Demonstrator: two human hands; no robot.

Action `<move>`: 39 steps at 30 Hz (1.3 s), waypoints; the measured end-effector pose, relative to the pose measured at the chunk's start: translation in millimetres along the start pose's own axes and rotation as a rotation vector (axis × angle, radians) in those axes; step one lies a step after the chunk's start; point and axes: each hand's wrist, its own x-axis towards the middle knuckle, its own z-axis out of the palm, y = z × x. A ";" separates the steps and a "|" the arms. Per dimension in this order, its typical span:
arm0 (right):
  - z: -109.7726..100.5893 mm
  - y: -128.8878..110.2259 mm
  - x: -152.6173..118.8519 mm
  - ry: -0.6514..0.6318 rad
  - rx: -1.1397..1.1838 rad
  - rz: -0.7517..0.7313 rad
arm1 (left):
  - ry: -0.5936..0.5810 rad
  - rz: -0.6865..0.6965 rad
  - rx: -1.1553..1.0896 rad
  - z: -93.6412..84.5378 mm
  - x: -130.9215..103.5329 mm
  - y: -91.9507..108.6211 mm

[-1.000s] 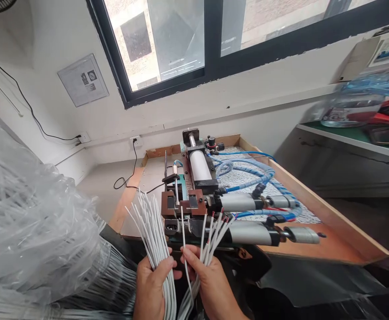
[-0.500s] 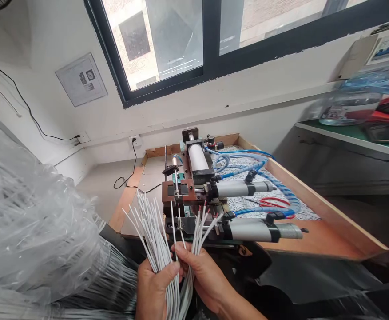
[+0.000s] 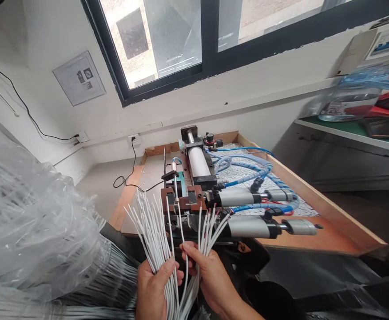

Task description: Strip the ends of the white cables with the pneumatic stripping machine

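My left hand is closed round a thick bundle of white cables, their ends fanned upward. Beside it, my right hand pinches a single white cable between thumb and fingers, with its upper end at the machine's brown clamp blocks. A smaller group of white cables, some with reddish tips, rises by my right hand's fingers. The machine with silver cylinders stands just beyond both hands.
A wooden-edged tray surrounds the machine, with blue air hoses at its right. Plastic-wrapped cable bundles fill the left side. A green shelf at the right holds a clear plastic container.
The machine's clamp blocks and cylinder rods have shifted. My right hand has moved slightly right and up with its cable, and the gap between the cable groups is wider.
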 end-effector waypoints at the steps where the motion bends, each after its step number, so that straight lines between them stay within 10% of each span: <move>1: 0.6 -0.4 1.3 0.005 0.009 0.010 | -0.007 0.006 0.005 0.0 -0.4 -0.2; 10: 7.4 0.8 3.4 -0.205 0.056 0.129 | -0.027 -0.021 0.007 -3.2 -2.8 -6.9; 25: -0.9 5.8 -1.2 -0.001 -0.057 -0.105 | 0.011 -0.045 -0.034 -4.5 -6.8 -7.3; 39: 12.5 0.3 -2.3 -0.173 0.010 0.149 | -0.041 -0.103 -0.083 -12.9 -3.3 -21.1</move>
